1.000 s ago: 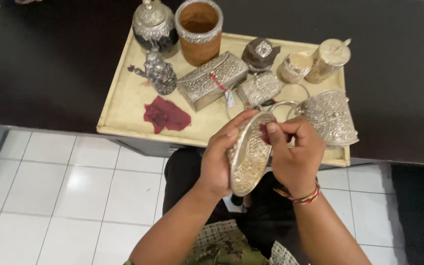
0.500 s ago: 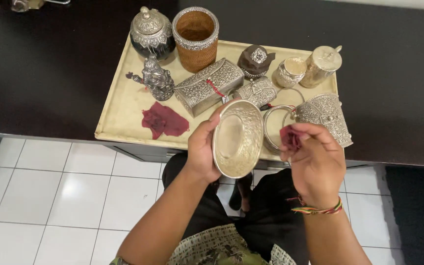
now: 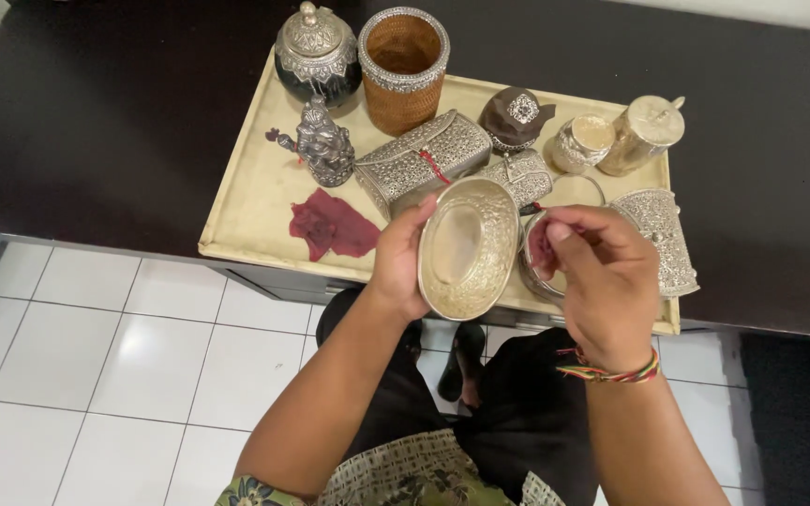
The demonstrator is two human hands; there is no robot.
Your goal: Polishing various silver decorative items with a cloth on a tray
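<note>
My left hand (image 3: 403, 255) grips an oval embossed silver bowl (image 3: 468, 247) by its left rim, tilted so its shiny inside faces me, just over the front edge of a cream tray (image 3: 255, 187). My right hand (image 3: 602, 272) is pinched on a small dark red cloth (image 3: 540, 244), held right beside the bowl's right rim above a round silver ring-shaped piece (image 3: 529, 274) on the tray.
On the tray stand a lidded silver jar (image 3: 316, 52), a woven cylindrical cup (image 3: 403, 67), a small figurine (image 3: 322, 145), an embossed silver clutch box (image 3: 419, 161), a brown cap-shaped piece (image 3: 516, 116), two small silver containers (image 3: 644, 131), an embossed cuff (image 3: 658, 234) and another red cloth (image 3: 330, 225). The dark table (image 3: 96, 122) holds the tray.
The bowl has turned from edge-on to facing me with its inside. My right hand has come off the bowl and moved right with the small red cloth.
</note>
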